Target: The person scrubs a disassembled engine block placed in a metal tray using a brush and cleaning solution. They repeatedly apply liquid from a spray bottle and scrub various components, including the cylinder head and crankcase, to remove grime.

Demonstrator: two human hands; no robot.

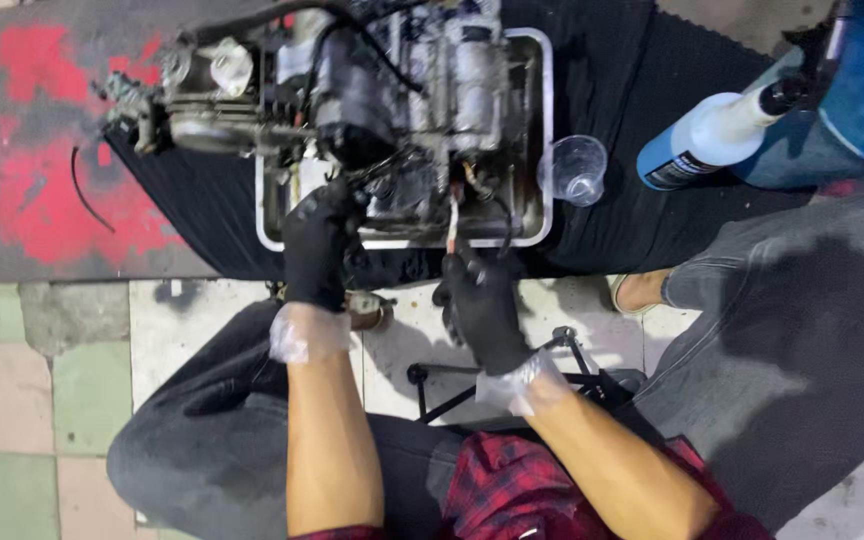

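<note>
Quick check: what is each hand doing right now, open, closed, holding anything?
Left hand: gloved, resting on the engine; grip cannot be told.
Right hand: gloved, closed on a small brush pointed at the engine.

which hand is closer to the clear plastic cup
Right. The right hand, holding a thin brush, sits below and left of the clear plastic cup; the left hand is farther left, on the engine.

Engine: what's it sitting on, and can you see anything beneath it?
The engine rests in a shallow metal tray on a black ribbed mat. The tray floor looks grimy near the left hand and right hand; directly under the engine is hidden.
</note>
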